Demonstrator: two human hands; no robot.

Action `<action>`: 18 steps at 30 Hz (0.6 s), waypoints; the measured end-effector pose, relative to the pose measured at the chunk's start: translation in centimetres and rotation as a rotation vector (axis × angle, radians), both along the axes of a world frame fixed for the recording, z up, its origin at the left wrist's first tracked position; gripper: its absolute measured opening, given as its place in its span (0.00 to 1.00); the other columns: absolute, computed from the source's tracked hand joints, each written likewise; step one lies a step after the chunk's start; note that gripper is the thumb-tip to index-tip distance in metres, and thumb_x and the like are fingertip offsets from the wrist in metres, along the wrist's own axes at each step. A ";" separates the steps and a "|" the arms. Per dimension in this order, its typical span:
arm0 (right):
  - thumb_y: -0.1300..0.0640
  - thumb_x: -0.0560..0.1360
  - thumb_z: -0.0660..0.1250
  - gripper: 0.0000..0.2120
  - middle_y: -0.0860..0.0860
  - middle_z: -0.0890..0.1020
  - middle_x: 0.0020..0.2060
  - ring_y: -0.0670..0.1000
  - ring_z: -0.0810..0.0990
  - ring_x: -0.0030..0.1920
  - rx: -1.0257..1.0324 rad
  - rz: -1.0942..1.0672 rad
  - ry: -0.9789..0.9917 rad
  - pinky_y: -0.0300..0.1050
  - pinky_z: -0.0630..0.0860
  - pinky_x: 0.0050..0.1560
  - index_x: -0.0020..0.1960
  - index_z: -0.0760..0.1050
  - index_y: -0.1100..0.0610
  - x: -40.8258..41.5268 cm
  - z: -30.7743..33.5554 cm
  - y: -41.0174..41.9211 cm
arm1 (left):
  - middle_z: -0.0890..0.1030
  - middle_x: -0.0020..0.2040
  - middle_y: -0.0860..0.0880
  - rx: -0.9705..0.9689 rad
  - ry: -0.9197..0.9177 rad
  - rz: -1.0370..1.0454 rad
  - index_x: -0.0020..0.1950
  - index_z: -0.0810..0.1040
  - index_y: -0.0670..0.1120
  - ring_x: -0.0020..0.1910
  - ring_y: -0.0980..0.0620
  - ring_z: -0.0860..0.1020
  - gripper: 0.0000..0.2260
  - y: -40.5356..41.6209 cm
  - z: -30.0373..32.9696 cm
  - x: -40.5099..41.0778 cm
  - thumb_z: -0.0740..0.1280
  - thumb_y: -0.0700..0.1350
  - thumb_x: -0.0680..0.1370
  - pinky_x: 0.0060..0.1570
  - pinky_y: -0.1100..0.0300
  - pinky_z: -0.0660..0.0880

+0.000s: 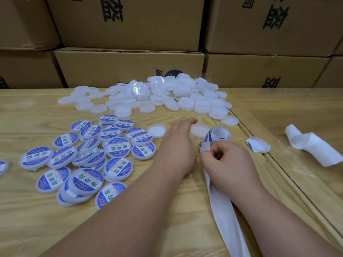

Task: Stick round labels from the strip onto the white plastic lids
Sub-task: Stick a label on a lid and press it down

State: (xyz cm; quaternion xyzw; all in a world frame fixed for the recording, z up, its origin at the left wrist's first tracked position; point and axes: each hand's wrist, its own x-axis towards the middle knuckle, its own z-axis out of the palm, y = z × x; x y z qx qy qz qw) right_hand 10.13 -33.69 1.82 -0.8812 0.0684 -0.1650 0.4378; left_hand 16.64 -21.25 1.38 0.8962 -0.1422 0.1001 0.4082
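A heap of plain white plastic lids (167, 97) lies at the back of the wooden table. Several labelled lids (89, 156) with blue-and-white round labels are scattered at the left. Two bare lids sit near the middle: one (156, 131) left of my left hand, one (199, 131) just beyond it. My left hand (178, 145) lies stretched forward with straight fingers, its fingertips next to the second bare lid. My right hand (226, 162) pinches the label strip (215, 140), whose far end curls into a loop; the empty backing trails toward me.
Stacked cardboard boxes (130, 69) wall off the back of the table. A loose curled label piece (258, 144) and a crumpled length of white backing (311, 145) lie to the right, past a dark seam (278, 164) in the tabletop.
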 end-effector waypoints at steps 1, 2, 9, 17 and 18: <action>0.51 0.68 0.65 0.10 0.44 0.73 0.22 0.43 0.68 0.23 0.005 -0.002 0.000 0.41 0.66 0.26 0.32 0.71 0.55 0.0 0.1 0.0 | 0.70 0.73 0.53 0.050 0.000 -0.008 0.73 0.70 0.55 0.72 0.52 0.67 0.26 -0.3 0.0 0.8 0.62 0.38 0.76 0.67 0.57 0.67; 0.50 0.67 0.65 0.11 0.44 0.72 0.22 0.44 0.68 0.24 0.009 -0.005 0.001 0.42 0.66 0.27 0.32 0.70 0.55 0.0 0.1 0.1 | 0.70 0.73 0.52 0.113 0.007 -0.001 0.71 0.72 0.54 0.73 0.51 0.66 0.22 -0.5 0.0 1.5 0.64 0.41 0.77 0.69 0.55 0.66; 0.48 0.65 0.63 0.12 0.45 0.70 0.22 0.45 0.66 0.24 -0.002 -0.024 0.010 0.44 0.65 0.28 0.34 0.70 0.58 0.2 0.1 0.1 | 0.71 0.73 0.51 0.237 0.029 0.071 0.42 0.75 0.53 0.72 0.50 0.69 0.08 -1.1 -0.4 2.6 0.68 0.54 0.78 0.66 0.52 0.65; 0.51 0.70 0.67 0.11 0.44 0.73 0.22 0.44 0.69 0.24 -0.020 0.019 0.000 0.42 0.66 0.29 0.31 0.71 0.55 0.1 0.3 0.2 | 0.79 0.46 0.52 0.151 -0.006 0.084 0.40 0.72 0.51 0.51 0.46 0.77 0.12 0.4 0.1 -1.1 0.64 0.55 0.81 0.47 0.51 0.70; 0.51 0.70 0.67 0.12 0.44 0.73 0.22 0.43 0.69 0.24 -0.014 0.022 -0.001 0.42 0.66 0.29 0.31 0.72 0.54 0.1 0.3 0.3 | 0.78 0.43 0.53 0.151 -0.006 0.081 0.41 0.72 0.52 0.49 0.47 0.77 0.12 0.7 0.2 -1.8 0.63 0.55 0.81 0.45 0.51 0.69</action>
